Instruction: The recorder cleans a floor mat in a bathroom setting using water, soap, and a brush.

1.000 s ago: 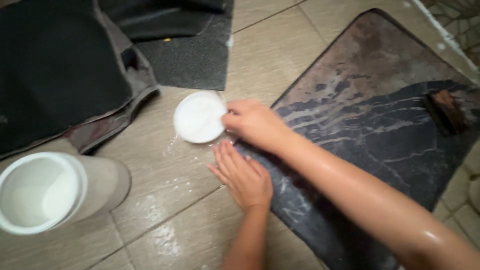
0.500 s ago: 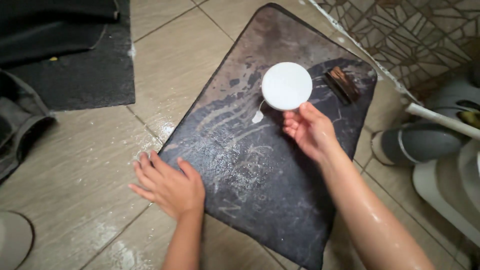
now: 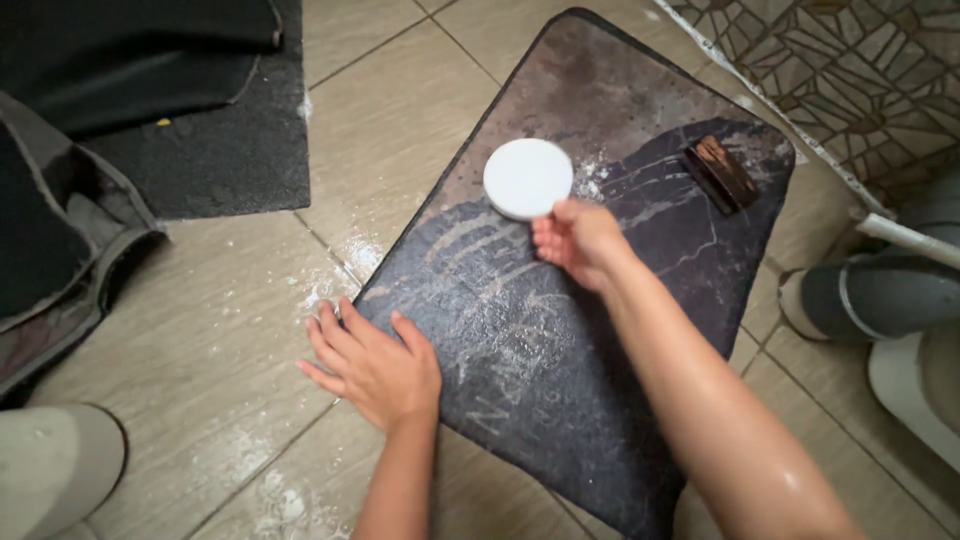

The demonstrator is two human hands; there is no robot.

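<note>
Just white disc (image 3: pixel 527 178) against right fingers (image 3: pixel 552 232)

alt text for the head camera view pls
The right hand holds a round white container over a wet dark floor mat. The left hand rests flat on the mat's edge, on powder-flecked floor tiles.

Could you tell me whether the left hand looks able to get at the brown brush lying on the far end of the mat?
Probably yes: the left hand rests flat at the mat's near corner, and only open wet mat lies before the brush.
</note>
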